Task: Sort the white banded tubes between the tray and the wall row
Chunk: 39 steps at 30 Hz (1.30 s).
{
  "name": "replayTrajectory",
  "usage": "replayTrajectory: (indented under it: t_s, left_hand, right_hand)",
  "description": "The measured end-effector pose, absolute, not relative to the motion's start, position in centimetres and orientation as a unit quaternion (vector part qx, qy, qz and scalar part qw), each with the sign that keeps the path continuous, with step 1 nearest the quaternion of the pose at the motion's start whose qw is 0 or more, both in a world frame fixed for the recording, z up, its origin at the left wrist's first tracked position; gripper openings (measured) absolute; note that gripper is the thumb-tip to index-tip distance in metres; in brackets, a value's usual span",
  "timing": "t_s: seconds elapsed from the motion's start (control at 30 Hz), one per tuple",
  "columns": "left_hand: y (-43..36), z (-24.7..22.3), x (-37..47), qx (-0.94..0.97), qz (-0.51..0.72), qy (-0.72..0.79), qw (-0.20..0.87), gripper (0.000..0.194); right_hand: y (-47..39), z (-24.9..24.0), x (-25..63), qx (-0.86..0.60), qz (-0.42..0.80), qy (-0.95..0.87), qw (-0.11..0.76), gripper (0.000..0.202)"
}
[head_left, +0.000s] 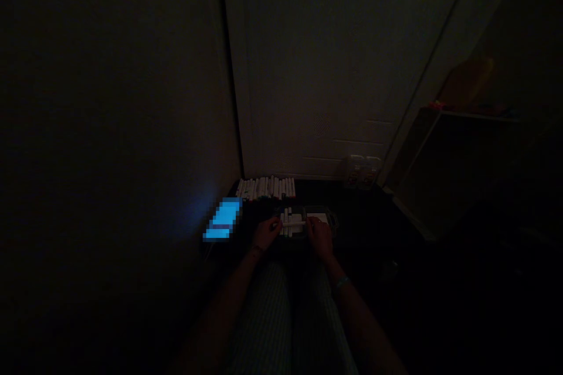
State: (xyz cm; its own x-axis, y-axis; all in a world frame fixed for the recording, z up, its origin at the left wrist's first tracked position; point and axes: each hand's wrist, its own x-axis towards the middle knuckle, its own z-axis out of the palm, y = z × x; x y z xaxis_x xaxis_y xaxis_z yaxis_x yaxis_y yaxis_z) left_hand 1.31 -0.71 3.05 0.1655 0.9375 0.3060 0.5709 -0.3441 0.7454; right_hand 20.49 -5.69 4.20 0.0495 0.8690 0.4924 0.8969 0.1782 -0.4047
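Note:
Between my hands a white marker-like stick [294, 224] lies crosswise, one end at each hand. My left hand [265, 234] is closed on its left end, and my right hand [321, 238] pinches its right end. Just beneath is an open case [335, 224] with two compartments. Several white sticks [286, 215] stand side by side in its left part, and something pale [317, 217] lies in its right part, partly behind my right hand. The scene is very dark, so fine detail of the fingers is lost.
A row of several white markers [266, 187] lies at the back left of the dark surface [373, 217]. A glowing blue screen [223, 220] leans at the left. Two clear packages [363, 172] stand against the back wall. At the right is a shelf [479, 115].

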Motion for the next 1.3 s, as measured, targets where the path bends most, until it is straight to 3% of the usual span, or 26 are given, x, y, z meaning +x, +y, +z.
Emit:
replayTrajectory:
  t_s: [1.3]
  left_hand:
    - [-0.79,3.16,1.44,0.733,0.375,0.522,0.221,0.035]
  right_hand:
    - [-5.56,3.95,20.67,-0.648,-0.027,-0.682,0.339,0.035]
